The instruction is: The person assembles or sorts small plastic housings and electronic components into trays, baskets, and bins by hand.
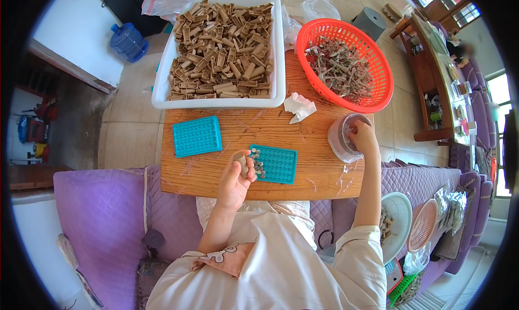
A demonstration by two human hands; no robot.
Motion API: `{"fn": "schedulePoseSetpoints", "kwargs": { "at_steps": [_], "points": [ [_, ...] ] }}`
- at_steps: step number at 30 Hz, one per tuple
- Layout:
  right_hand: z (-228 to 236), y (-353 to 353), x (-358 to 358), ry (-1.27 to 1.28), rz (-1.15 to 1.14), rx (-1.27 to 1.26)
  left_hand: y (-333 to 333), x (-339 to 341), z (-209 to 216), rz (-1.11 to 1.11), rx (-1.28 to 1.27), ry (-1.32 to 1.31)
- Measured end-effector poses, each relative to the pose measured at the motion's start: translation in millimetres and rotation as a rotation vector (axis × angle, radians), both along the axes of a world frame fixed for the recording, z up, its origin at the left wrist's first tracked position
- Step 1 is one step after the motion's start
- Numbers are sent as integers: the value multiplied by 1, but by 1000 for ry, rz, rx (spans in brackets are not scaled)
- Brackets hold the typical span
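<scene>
Tube [241, 163] gripped in curled left hand [232, 184]; right hand [364, 138], outstretched, reaches down into clear tub [336, 142], grip unclear.

Cream short-sleeved shirt [270, 266]; pale trousers [295, 208], apparently.

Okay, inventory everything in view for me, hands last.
Rectangular wooden table: one, brown, centre
Rectangular plastic tub: one, white, table's far left
Short curved pieces: many, brown, in tub
Round perforated basket: one, red, table's far right
Dry scraps: many, grey-brown, in basket
Crumpled tissue: one, white, near basket
Rectangular patterned trays: two, teal, nearer than tub
Small discs: several, pale, on centre tray
Cylindrical container: one, clear, table's right
Quilted seat covers: several, purple, foreground
Round bowl: one, white, foreground right
Water bottle: one, blue, far left
Left hand: one, holding curved piece
Right hand: one, at container's mouth
</scene>
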State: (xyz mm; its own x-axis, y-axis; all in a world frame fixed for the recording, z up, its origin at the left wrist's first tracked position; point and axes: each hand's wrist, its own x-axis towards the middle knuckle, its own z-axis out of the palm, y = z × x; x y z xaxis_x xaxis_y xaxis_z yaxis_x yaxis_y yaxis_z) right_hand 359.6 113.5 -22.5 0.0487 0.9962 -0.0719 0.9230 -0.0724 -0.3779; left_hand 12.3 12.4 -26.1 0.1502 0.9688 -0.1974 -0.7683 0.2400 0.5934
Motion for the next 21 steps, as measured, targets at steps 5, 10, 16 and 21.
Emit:
{"fn": "schedulePoseSetpoints", "kwargs": {
  "at_steps": [5, 10, 16, 21],
  "points": [
    [-13, 9, 5, -80, 56, -108, 0, -3, 0, -9, 31, -82],
    [4, 11, 4, 118, 74, -53, -2, -7, 0, 30, 22, -17],
    [28, 6, -3, 175, -80, -68, -1, -11, -3, 48, -16, -25],
    [13, 3, 10, 119, -26, 59, -2, -13, -6, 52, -35, -36]
  ]
}}
